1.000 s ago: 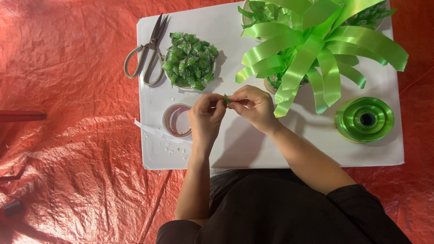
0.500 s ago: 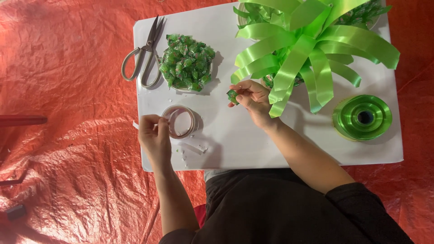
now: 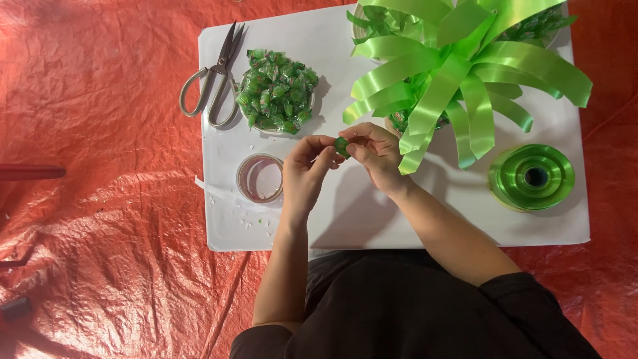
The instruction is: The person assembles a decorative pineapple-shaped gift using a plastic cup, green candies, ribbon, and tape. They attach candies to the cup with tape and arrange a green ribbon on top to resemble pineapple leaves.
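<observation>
A: The left hand (image 3: 302, 174) has come back up from the roll of clear tape (image 3: 260, 178) and now meets the right hand (image 3: 375, 154) again over the middle of the white board (image 3: 372, 219).

B: And the big things first?

A: The board lies on red sheeting (image 3: 100, 166). At its far right a large bow of green ribbon loops (image 3: 458, 73) spreads out, with the ribbon spool (image 3: 531, 177) near it, likely kept within reach.

B: Then the rest?

A: A heap of green wrapped sweets (image 3: 276, 90) lies just beside the scissors (image 3: 212, 80), at the far left.

B: The hands themselves?

A: Both are closed in a pinch on one small green sweet (image 3: 341, 146), held between them above the board, fingertips (image 3: 329, 151) touching it from either side. Whether tape is on it I cannot tell.
</observation>
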